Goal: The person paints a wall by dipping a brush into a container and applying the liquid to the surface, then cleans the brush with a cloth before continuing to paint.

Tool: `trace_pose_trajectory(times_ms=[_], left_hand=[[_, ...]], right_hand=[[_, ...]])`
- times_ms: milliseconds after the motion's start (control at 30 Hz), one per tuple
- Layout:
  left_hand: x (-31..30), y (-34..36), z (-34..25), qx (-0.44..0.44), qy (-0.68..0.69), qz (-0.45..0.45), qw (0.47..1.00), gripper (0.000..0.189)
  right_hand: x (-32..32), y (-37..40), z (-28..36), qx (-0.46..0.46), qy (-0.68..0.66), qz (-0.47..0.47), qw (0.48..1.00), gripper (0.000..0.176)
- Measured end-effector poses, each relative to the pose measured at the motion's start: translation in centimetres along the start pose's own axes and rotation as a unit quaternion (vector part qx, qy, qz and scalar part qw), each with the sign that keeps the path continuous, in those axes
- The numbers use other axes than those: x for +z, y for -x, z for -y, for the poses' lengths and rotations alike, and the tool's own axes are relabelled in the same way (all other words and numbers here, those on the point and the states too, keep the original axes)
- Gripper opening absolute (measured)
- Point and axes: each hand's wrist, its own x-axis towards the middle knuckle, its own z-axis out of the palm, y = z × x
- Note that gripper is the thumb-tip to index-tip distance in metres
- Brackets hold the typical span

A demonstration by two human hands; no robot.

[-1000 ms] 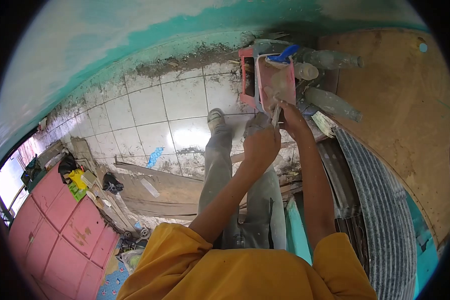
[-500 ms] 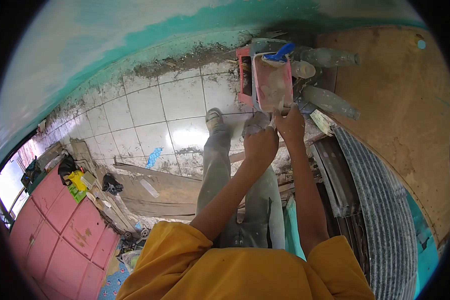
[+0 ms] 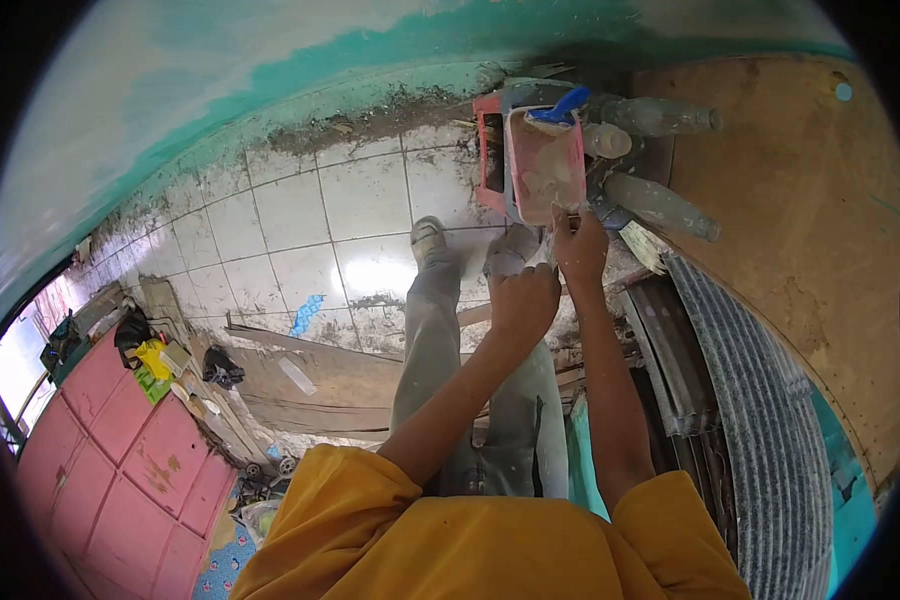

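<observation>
1. One pink tub (image 3: 547, 165), rectangular and smeared with pale paste, sits on one red plastic stool (image 3: 489, 150) by the wall; one blue handle (image 3: 562, 104) lies across its far rim.
2. Right hand (image 3: 580, 246): fingertips rest at the tub's near rim; I cannot tell whether its grip closes on anything.
3. Left hand (image 3: 524, 301): grip curled into a fist just beside the right hand, its contents hidden.
4. Two dusty clear bottles, upper bottle (image 3: 660, 116) and lower bottle (image 3: 662, 206), lie right of the tub.
5. Below: glossy white floor tiles (image 3: 300, 210) and ribbed grey corrugated sheet (image 3: 750, 400).
</observation>
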Motion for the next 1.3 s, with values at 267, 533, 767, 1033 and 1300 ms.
trace_pose_trajectory(times_ms=[267,533,767,1033,1300], left_hand=[[0.0,0.4,-0.2,0.009,0.007,-0.062,0.998,0.023],[-0.1,0.4,-0.2,0.005,0.008,-0.063,0.998,0.025],[-0.5,-0.3,0.5,-0.079,0.095,0.014,0.992,0.033],[-0.3,-0.9,0.0,-0.052,0.17,0.074,0.981,0.029],[3.1,-2.6,-0.1,-0.109,0.379,0.148,0.907,0.032]], right_hand=[[-0.8,0.0,2.4,0.0,-0.034,-0.045,0.998,0.03],[0.0,-1.2,2.0,0.026,-0.066,-0.039,0.997,0.034],[-0.3,-0.7,2.3,0.061,-0.161,-0.006,0.985,0.04],[-2.7,3.9,3.5,0.088,-0.301,0.016,0.949,0.039],[-5.7,4.9,0.8,0.125,-0.28,-0.023,0.952,0.031]])
